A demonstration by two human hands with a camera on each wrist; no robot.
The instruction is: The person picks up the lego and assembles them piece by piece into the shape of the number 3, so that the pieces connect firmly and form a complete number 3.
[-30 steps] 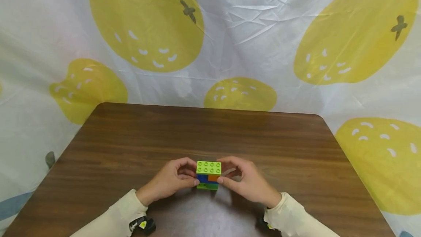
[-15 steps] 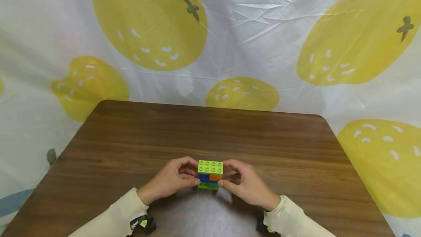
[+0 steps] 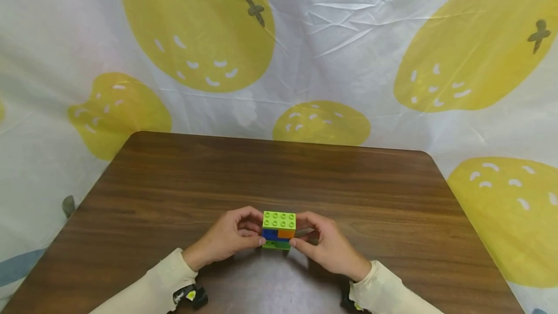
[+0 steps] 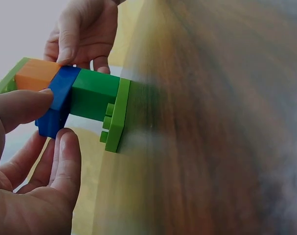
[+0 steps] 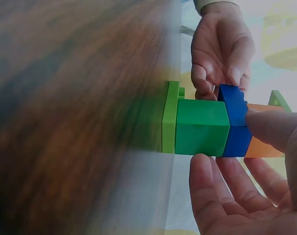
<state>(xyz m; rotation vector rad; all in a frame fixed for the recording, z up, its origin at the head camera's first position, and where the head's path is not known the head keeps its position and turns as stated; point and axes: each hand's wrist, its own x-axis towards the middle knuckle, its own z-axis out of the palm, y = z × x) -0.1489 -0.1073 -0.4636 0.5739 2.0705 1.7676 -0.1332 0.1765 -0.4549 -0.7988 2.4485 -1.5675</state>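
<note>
Both hands, left hand (image 3: pixel 231 236) and right hand (image 3: pixel 324 243), pinched the brick stack (image 3: pixel 278 230) on the table (image 3: pixel 279 173); a lemon-print sheet (image 3: pixel 305 52) hung behind.

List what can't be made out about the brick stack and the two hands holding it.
- Brick stack, head view: its end faces are hidden by the left hand and right hand.
- Lime top brick, right wrist view: cut off behind the right thumb.
- Table, both wrist views: blurred, so it is unclear whether the lime base plate touches it.
</note>
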